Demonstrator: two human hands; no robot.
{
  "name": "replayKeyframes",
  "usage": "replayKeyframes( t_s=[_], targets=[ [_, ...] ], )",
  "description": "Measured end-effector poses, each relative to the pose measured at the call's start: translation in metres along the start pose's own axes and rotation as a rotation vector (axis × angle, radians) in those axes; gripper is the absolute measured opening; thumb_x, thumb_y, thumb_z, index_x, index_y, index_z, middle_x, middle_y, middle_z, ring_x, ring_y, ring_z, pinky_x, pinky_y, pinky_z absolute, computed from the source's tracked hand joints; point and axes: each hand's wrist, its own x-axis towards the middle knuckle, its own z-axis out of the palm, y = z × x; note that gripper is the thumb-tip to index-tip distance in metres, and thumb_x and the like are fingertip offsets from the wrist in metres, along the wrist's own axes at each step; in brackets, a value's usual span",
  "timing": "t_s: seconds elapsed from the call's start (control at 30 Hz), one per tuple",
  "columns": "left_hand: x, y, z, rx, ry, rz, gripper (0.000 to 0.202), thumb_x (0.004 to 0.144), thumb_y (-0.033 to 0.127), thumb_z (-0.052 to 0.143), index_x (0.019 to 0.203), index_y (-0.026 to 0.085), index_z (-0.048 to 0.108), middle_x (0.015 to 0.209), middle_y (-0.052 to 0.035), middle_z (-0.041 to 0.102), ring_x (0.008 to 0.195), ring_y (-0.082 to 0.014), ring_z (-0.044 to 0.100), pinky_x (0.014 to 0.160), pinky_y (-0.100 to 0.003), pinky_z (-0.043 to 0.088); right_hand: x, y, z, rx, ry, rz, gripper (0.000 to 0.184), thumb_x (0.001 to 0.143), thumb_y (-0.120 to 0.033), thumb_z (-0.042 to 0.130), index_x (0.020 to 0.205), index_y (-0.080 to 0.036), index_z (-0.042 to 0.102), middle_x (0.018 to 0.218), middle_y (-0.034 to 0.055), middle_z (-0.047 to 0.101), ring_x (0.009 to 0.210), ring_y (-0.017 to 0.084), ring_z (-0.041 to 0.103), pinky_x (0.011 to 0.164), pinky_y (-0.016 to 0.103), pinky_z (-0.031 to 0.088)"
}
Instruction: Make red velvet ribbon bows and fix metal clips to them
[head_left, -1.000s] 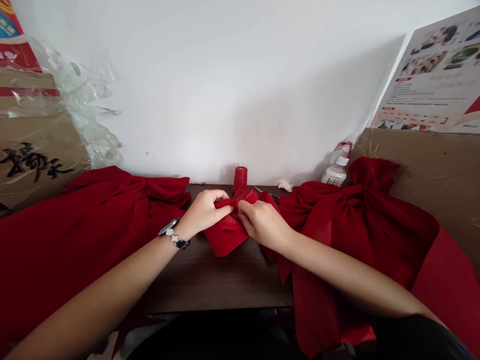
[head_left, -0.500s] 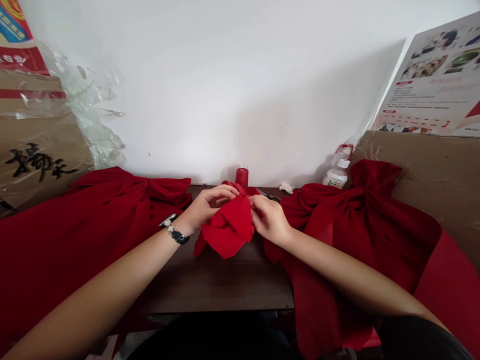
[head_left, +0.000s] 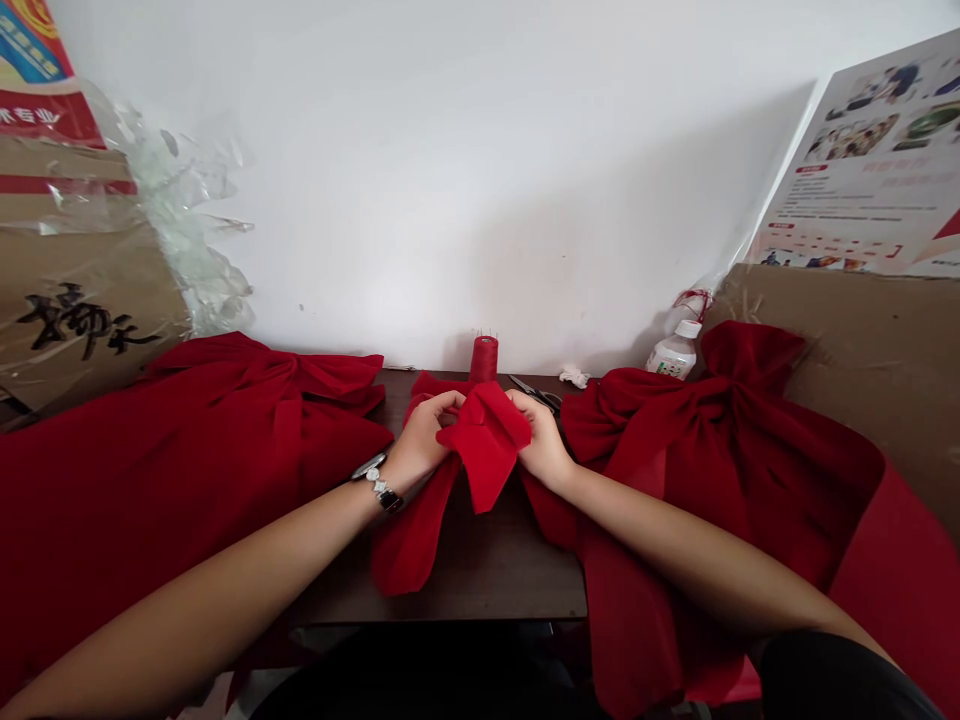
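Observation:
A folded piece of red cloth [head_left: 491, 440] is held up over the dark table between my two hands. My left hand [head_left: 429, 432] is closed on its left side, fingertips partly hidden behind the fabric. On the right edge, my right hand [head_left: 541, 437] grips the same cloth, its fingers mostly covered. A red strip [head_left: 412, 535] hangs down below my left hand onto the table. Just beyond the cloth stands a red thread spool [head_left: 484, 358] with several needles stuck in its top. Scissors [head_left: 538, 393] lie behind my right hand.
Large gathered red fabric lies at the left [head_left: 225, 420] and another bow-like heap [head_left: 712, 430] at the right. A white bottle [head_left: 673, 350] and crumpled tissue [head_left: 574, 376] sit near the wall. Cardboard boxes flank the dark table [head_left: 495, 580] on both sides.
The cloth has been turned and opened out, its point now hanging downward. Both hands have shifted to its two sides. A red strip now hangs lower at the left, and the scissors show more.

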Motion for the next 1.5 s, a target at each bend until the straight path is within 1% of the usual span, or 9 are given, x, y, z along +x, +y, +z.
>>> replayKeyframes(
  t_s=[0.13, 0.3, 0.43, 0.73, 0.97, 1.07, 1.23, 1.4, 1.5],
  targets=[
    [0.002, 0.002, -0.007, 0.094, 0.042, 0.018, 0.026, 0.069, 0.037, 0.072, 0.074, 0.016, 0.056, 0.071, -0.0004, 0.059, 0.056, -0.0107, 0.052, 0.050, -0.022, 0.041, 0.005, 0.004, 0.000, 0.142, -0.029, 0.110, 0.019, 0.070, -0.032, 0.074, 0.077, -0.017, 0.064, 0.079, 0.0022, 0.065, 0.072, 0.016, 0.057, 0.070, 0.027, 0.047],
    [0.004, 0.003, -0.016, 0.267, 0.109, 0.297, 0.027, 0.070, 0.037, 0.075, 0.074, 0.015, 0.060, 0.082, -0.0045, 0.061, 0.059, -0.0097, 0.051, 0.053, -0.022, 0.045, 0.009, 0.010, -0.003, 0.324, -0.094, 0.214, 0.028, 0.061, -0.035, 0.082, 0.079, -0.019, 0.067, 0.079, 0.0012, 0.067, 0.072, 0.016, 0.060, 0.073, 0.029, 0.049],
    [0.003, 0.003, -0.017, 0.287, 0.115, 0.449, 0.024, 0.071, 0.034, 0.076, 0.074, 0.015, 0.061, 0.083, -0.0064, 0.063, 0.061, -0.0109, 0.053, 0.057, -0.024, 0.047, 0.010, 0.007, -0.006, 0.316, -0.100, 0.204, 0.033, 0.056, -0.037, 0.085, 0.074, -0.019, 0.065, 0.072, -0.0002, 0.065, 0.068, 0.015, 0.058, 0.066, 0.027, 0.047],
    [0.003, -0.005, -0.016, 0.160, 0.101, 0.499, 0.029, 0.069, 0.036, 0.078, 0.067, 0.016, 0.057, 0.081, -0.0083, 0.062, 0.068, -0.0149, 0.059, 0.058, -0.027, 0.050, 0.009, -0.008, -0.005, 0.331, -0.089, 0.189, 0.043, 0.053, -0.035, 0.087, 0.068, -0.018, 0.051, 0.063, -0.0038, 0.058, 0.055, 0.008, 0.048, 0.054, 0.020, 0.040],
    [0.005, -0.002, -0.020, 0.328, 0.141, 0.652, 0.025, 0.072, 0.035, 0.076, 0.068, 0.017, 0.059, 0.081, -0.0064, 0.065, 0.074, -0.0164, 0.062, 0.068, -0.029, 0.052, 0.010, -0.012, -0.004, 0.277, -0.090, 0.240, 0.041, 0.055, -0.037, 0.086, 0.072, -0.018, 0.053, 0.067, -0.0033, 0.057, 0.058, 0.009, 0.051, 0.058, 0.022, 0.043],
    [0.004, 0.003, -0.023, 0.448, 0.160, 0.721, 0.021, 0.075, 0.033, 0.073, 0.071, 0.017, 0.060, 0.083, -0.0052, 0.064, 0.072, -0.0145, 0.061, 0.064, -0.026, 0.051, 0.010, -0.011, -0.003, 0.251, -0.097, 0.254, 0.039, 0.055, -0.040, 0.084, 0.075, -0.018, 0.058, 0.069, -0.0014, 0.060, 0.062, 0.012, 0.055, 0.062, 0.024, 0.046],
    [0.001, 0.006, -0.023, 0.555, 0.141, 0.744, 0.016, 0.082, 0.023, 0.064, 0.069, 0.017, 0.057, 0.085, -0.0038, 0.061, 0.057, -0.0073, 0.052, 0.052, -0.020, 0.046, 0.007, -0.011, -0.002, 0.104, -0.146, 0.154, 0.030, 0.066, -0.043, 0.076, 0.072, -0.017, 0.065, 0.071, 0.0013, 0.064, 0.069, 0.017, 0.059, 0.066, 0.028, 0.048],
    [0.002, 0.004, -0.024, 0.554, 0.165, 0.759, 0.018, 0.081, 0.027, 0.067, 0.069, 0.017, 0.058, 0.083, -0.0035, 0.062, 0.066, -0.0105, 0.058, 0.057, -0.021, 0.049, 0.007, -0.011, -0.007, -0.107, -0.137, 0.027, 0.017, 0.074, -0.034, 0.072, 0.075, -0.017, 0.067, 0.079, 0.0036, 0.066, 0.078, 0.018, 0.058, 0.073, 0.029, 0.046],
    [0.003, 0.004, -0.026, 0.587, 0.182, 0.807, 0.016, 0.082, 0.027, 0.067, 0.072, 0.017, 0.060, 0.083, -0.0034, 0.062, 0.070, -0.0111, 0.059, 0.058, -0.021, 0.050, 0.008, -0.013, -0.008, -0.116, -0.147, 0.026, 0.015, 0.075, -0.030, 0.071, 0.071, -0.017, 0.065, 0.077, 0.0033, 0.065, 0.077, 0.017, 0.056, 0.073, 0.029, 0.044]
  ],
)
